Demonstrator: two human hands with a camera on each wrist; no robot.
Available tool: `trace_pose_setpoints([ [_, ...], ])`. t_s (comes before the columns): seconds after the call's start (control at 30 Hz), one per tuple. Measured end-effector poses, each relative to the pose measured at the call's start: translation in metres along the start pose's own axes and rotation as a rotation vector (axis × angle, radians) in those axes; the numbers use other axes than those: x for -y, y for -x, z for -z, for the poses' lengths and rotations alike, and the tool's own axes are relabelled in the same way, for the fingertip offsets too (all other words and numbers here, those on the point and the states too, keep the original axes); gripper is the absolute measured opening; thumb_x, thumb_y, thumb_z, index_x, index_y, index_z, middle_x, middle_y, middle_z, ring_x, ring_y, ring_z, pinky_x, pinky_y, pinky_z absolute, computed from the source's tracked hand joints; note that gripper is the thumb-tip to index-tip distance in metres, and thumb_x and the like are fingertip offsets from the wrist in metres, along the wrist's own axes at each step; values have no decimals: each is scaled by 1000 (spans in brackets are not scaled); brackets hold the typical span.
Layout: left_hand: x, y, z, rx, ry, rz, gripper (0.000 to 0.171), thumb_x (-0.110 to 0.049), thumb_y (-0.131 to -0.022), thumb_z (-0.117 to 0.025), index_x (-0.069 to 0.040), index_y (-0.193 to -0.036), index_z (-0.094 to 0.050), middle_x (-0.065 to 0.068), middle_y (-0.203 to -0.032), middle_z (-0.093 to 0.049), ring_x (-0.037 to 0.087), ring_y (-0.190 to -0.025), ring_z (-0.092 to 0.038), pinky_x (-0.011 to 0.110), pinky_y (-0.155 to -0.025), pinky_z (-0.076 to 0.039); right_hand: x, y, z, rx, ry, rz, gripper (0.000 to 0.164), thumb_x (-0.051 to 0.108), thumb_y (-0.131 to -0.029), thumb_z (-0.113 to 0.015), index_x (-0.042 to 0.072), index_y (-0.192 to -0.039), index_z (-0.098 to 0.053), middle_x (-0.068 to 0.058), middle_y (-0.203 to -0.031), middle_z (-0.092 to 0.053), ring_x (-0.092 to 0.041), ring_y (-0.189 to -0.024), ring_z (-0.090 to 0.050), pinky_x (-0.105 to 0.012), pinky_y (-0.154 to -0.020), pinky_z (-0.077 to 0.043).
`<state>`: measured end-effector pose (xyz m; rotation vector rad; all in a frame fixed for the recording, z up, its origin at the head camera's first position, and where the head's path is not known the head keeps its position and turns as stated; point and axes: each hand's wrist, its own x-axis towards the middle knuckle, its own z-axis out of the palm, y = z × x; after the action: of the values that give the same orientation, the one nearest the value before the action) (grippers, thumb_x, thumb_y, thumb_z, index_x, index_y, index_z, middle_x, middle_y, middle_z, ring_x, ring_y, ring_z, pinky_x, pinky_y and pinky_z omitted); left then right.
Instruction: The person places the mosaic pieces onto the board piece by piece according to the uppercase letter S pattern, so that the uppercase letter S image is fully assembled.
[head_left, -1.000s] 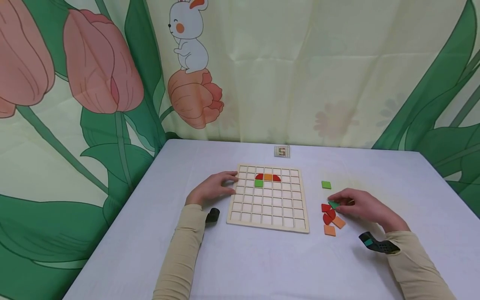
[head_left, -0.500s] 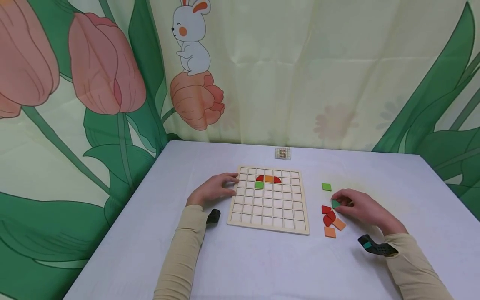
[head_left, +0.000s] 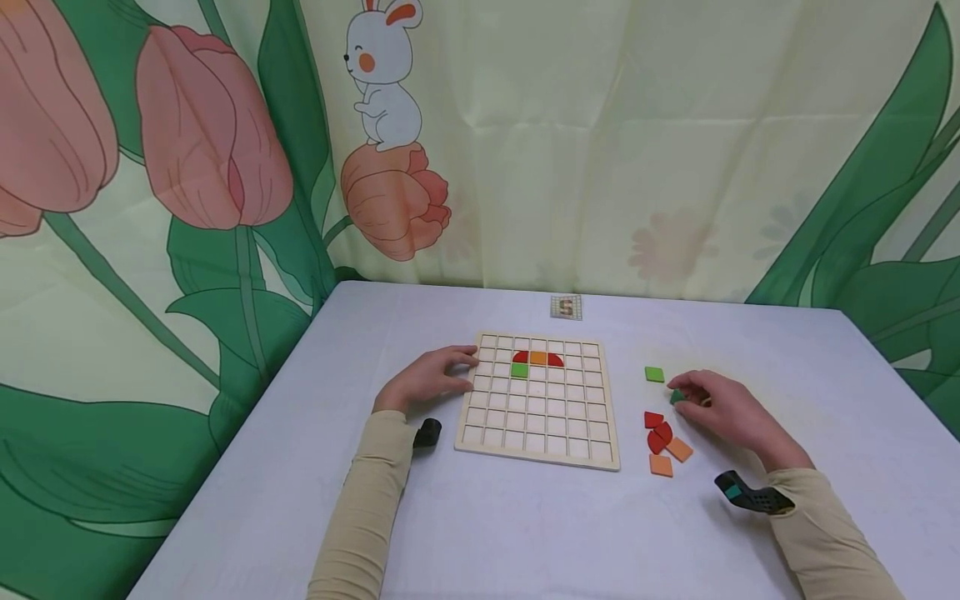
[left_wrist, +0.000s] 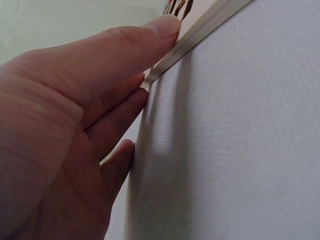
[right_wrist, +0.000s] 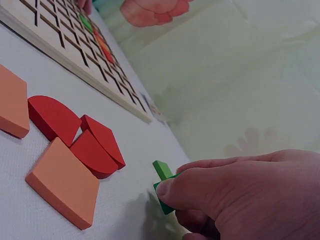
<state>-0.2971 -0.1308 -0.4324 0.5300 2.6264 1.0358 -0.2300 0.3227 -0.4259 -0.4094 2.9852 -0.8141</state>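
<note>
My right hand (head_left: 723, 412) pinches a dark green tile (head_left: 677, 397) between thumb and fingers, at the right of the table. In the right wrist view the tile (right_wrist: 165, 202) is held above the cloth, its far part behind the thumb. A wooden grid board (head_left: 537, 417) lies flat in the middle. Along its left edge rests my left hand (head_left: 423, 379), thumb and fingertips touching the rim with the fingers fairly straight. Set in the board's upper cells are an orange square (head_left: 538, 357) between two red rounded pieces (head_left: 556, 360) and a light green square (head_left: 520, 370).
Near my right hand lie a loose light green square (head_left: 654, 374), several red rounded pieces (head_left: 656, 442) and two orange squares (head_left: 661, 465). Behind the board sits a small patterned card (head_left: 566, 307). A printed curtain (head_left: 555, 167) hangs along the table's far edge.
My right hand has drawn the dark green tile away from the red pieces, slightly farther back and to the right. My left hand stays at the board's edge.
</note>
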Motion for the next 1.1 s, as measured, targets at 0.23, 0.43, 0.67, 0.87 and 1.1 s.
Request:
trace_pose_setpoints([
  [0.23,1,-1,-1,4,-8,2,48,-22,-88,-75,-11,-133,-62,-6,-153,-40,18,-144,-29,38,-116,-28,-2,0,-2,1,-8,-7,34,10,-89,-69,1,-121,-62,-6,-99,-65,-25,-92,-59,-35,-79,-53],
  [0.43,2,-2,-1,2,-10,-6,48,-21,-88,-75,-11,-133,-62,-6,-152,-41,18,-144,-29,38,-116,-28,-3,0,-4,8,-22,-8,37,10,-89,-69,-1,-124,-61,-11,-105,-65,-27,-94,-60,-43,-83,-54],
  [0.67,2,-3,0,1,-10,-2,48,-21,-88,-75,-11,-133,-62,-6,-152,-41,18,-144,-30,39,-116,-28,-4,0,-6,14,-14,-7,41,9,-87,-72,-3,-125,-61,-9,-101,-64,-23,-90,-58,-38,-79,-54],
  [0.87,3,-3,-1,7,-10,5,49,-23,-88,-75,-12,-133,-61,-7,-153,-40,17,-144,-29,38,-116,-27,-4,0,-8,15,-3,5,41,9,-86,-73,-3,-124,-62,-11,-104,-63,-24,-90,-58,-40,-80,-54],
  [1.1,5,-3,-1,1,-35,-26,48,-21,-88,-74,-11,-133,-61,-6,-153,-41,18,-144,-30,37,-116,-28,-3,0,-8,10,16,22,42,9,-87,-72,-2,-126,-62,-9,-102,-61,-23,-89,-56,-36,-77,-53],
])
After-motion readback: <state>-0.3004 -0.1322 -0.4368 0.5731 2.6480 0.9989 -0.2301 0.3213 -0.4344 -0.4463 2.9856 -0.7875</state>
